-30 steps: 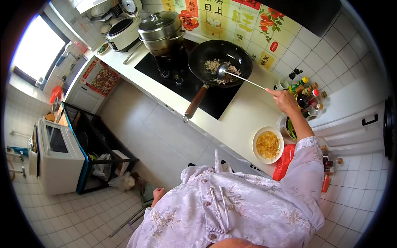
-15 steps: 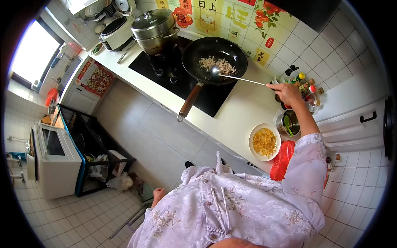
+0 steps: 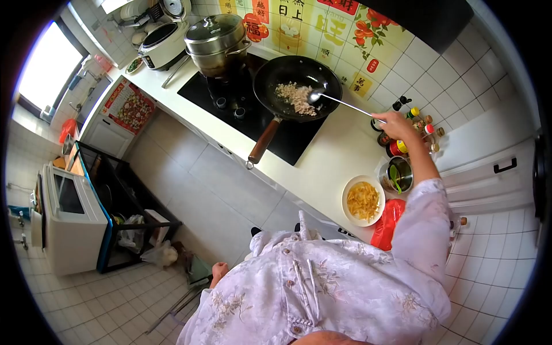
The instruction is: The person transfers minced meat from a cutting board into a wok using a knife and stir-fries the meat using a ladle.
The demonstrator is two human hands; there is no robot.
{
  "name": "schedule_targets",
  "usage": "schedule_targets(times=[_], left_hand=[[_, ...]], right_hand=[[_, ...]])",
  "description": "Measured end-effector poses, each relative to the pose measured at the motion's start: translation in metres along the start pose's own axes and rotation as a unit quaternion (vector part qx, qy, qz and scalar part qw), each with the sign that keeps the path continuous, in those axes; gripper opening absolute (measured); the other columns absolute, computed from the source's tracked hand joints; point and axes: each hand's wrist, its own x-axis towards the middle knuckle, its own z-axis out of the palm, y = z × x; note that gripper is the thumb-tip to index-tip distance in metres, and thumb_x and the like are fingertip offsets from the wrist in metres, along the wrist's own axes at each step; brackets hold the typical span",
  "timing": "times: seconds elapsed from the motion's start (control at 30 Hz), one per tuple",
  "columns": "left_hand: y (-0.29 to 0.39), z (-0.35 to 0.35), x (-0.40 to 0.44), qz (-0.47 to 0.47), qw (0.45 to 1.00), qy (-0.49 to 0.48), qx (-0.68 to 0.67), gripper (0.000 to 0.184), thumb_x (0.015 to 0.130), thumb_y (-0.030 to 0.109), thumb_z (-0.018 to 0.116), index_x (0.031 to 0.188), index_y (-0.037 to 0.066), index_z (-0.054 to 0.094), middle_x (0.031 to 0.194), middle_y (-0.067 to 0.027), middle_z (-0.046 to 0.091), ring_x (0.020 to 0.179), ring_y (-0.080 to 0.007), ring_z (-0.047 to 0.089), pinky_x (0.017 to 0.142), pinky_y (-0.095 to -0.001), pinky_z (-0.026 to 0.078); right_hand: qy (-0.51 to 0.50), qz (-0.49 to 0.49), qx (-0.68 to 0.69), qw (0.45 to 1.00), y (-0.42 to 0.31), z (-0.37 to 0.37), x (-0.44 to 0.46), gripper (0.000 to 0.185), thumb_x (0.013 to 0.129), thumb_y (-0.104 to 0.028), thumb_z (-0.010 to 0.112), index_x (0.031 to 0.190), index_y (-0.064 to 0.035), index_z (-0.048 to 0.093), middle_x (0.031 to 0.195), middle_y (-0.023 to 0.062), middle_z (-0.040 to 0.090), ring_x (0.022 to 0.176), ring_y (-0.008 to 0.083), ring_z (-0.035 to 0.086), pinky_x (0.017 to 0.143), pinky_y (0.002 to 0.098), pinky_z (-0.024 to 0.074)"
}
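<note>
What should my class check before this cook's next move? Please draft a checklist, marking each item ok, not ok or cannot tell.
1. Right hand grips the ladle by its handle: ok.
2. Ladle's head is inside the wok, beside the chopped food: ok.
3. Left hand steadies the wok handle: not ok; it is down by the body, apart from it.
4. Dish of yellow shreds stands upright on the counter: ok.
5. Heat is on under the wok: cannot tell; nothing visible settles it.
</note>
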Motion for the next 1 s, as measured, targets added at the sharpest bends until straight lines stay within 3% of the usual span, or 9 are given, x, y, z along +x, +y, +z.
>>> schedule_targets(times=[0.17,0.33,0.4,0.47,0.67,0.83,0.87,0.93,1.0], left_hand=[[0.062,-0.023,-0.049,0.009,0.999,-0.006,-0.035,0.025,0.072,0.020,0.059,0.085,-0.001,0.062,0.069,-0.0099,0.062,0.061,-0.0171,0.059,0.057,-0.0288,0.047],[0.008,-0.014,-0.005,0.005,1.000,-0.001,-0.030,0.025,0.072,0.020,0.060,0.084,-0.002,0.062,0.069,-0.0098,0.062,0.061,-0.0167,0.058,0.057,-0.0285,0.047],[-0.004,-0.005,0.008,-0.011,0.999,-0.004,-0.045,0.025,0.072,0.020,0.059,0.084,-0.002,0.061,0.069,-0.0099,0.062,0.060,-0.0167,0.058,0.057,-0.0287,0.047],[-0.009,0.003,0.015,0.047,0.993,0.016,0.108,0.023,0.072,0.018,0.058,0.082,-0.002,0.061,0.068,-0.0106,0.062,0.060,-0.0170,0.058,0.057,-0.0293,0.047],[0.080,-0.029,-0.037,0.048,0.997,-0.017,-0.064,0.021,0.071,0.015,0.055,0.081,-0.002,0.060,0.062,-0.0093,0.059,0.055,-0.0171,0.057,0.051,-0.0295,0.046],[0.080,-0.045,-0.027,0.061,0.998,0.003,0.000,0.023,0.072,0.017,0.056,0.083,-0.002,0.060,0.063,-0.0087,0.059,0.055,-0.0171,0.057,0.051,-0.0294,0.046],[0.079,-0.045,-0.026,0.057,0.998,0.010,0.001,0.024,0.071,0.018,0.056,0.083,-0.002,0.061,0.065,-0.0095,0.060,0.057,-0.0178,0.058,0.054,-0.0298,0.046],[0.033,-0.037,0.011,0.053,0.999,0.006,0.001,0.025,0.070,0.020,0.057,0.083,-0.001,0.062,0.068,-0.0105,0.061,0.062,-0.0189,0.059,0.058,-0.0304,0.047],[0.010,-0.034,0.025,0.045,0.999,0.002,0.005,0.026,0.070,0.021,0.058,0.083,-0.001,0.062,0.072,-0.0116,0.063,0.066,-0.0199,0.060,0.062,-0.0310,0.047]], right_hand=[[0.028,0.014,0.059,0.998,-0.018,-0.013,0.002,0.038,0.072,-0.013,0.054,0.109,-0.0221,0.055,0.077,0.0193,0.057,0.066,0.0258,0.055,0.063,0.0311,0.0432],[-0.088,0.071,0.049,0.992,-0.022,-0.061,-0.030,0.038,0.072,-0.013,0.054,0.110,-0.0188,0.055,0.071,0.0173,0.056,0.061,0.0202,0.052,0.060,0.0306,0.0421],[-0.112,-0.008,0.022,0.993,-0.021,-0.048,-0.028,0.039,0.073,-0.012,0.053,0.111,-0.0180,0.054,0.072,0.0162,0.057,0.060,0.0194,0.052,0.061,0.0298,0.0423],[-0.067,-0.041,0.099,0.992,-0.016,0.000,-0.010,0.039,0.073,-0.013,0.054,0.112,-0.0188,0.053,0.077,0.0165,0.059,0.063,0.0208,0.054,0.063,0.0295,0.0433],[0.002,0.044,0.175,0.984,-0.064,0.047,0.018,0.038,0.076,-0.015,0.054,0.113,-0.0194,0.052,0.092,0.0176,0.059,0.078,0.0257,0.058,0.072,0.0314,0.0443],[0.022,0.060,0.166,0.984,-0.061,0.090,0.022,0.038,0.076,-0.014,0.053,0.113,-0.0203,0.052,0.097,0.0190,0.057,0.087,0.0292,0.057,0.078,0.0331,0.0439],[0.061,0.025,0.141,0.988,-0.046,0.095,0.015,0.038,0.076,-0.013,0.053,0.113,-0.0200,0.053,0.097,0.0190,0.057,0.081,0.0265,0.059,0.075,0.0306,0.0447],[-0.041,0.118,0.150,0.981,-0.063,0.034,-0.016,0.039,0.075,-0.012,0.053,0.113,-0.0199,0.053,0.090,0.0188,0.059,0.071,0.0222,0.058,0.069,0.0281,0.0448],[0.069,0.006,0.173,0.983,-0.031,0.036,-0.030,0.039,0.075,-0.012,0.053,0.113,-0.0190,0.053,0.079,0.0180,0.059,0.062,0.0187,0.055,0.063,0.0274,0.0436]])
